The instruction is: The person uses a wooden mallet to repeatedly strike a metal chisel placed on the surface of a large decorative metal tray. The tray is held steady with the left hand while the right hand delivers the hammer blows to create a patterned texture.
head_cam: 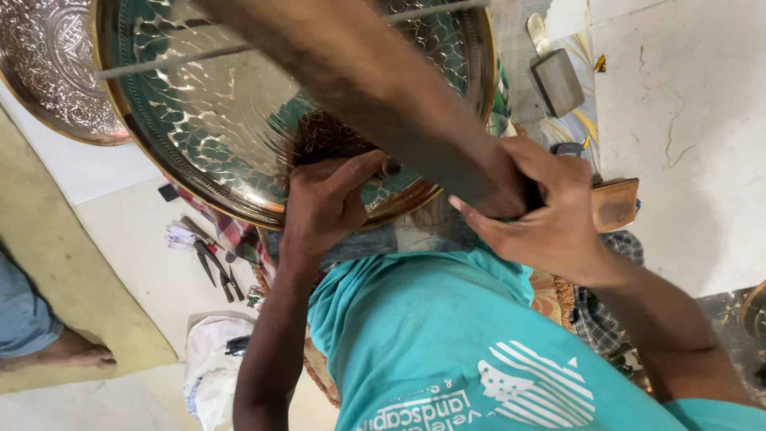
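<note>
So the big brass tray (pixel 239 104) sat propped up right in front of the person's chest, and that's my landmark here. The left hand (pixel 323 203) was curled shut at the tray's lower rim, thumb and fingers pinched on a small dark punch (pixel 389 168) pressed against the metal. Just right of the tray, the right hand (pixel 542 211) was wrapped tight around the end of a long dark bar (pixel 375 80) that ran up across the tray face.

My take on doing this bit well: keep the punch square to the surface, brace the wrist on the rim, and let the bar do short, even strokes so the pattern stays regular.

The tray looked like hammered brass, shiny, dimpled all over in a scale-like pattern with a darker ridged border. A 2nd tray (pixel 48 64), silvery and finely embossed, leaned up left of it. Pliers (pixel 215 267) lay below the tray on pale floor, and a flat block (pixel 558 80) sat to its right.
</note>
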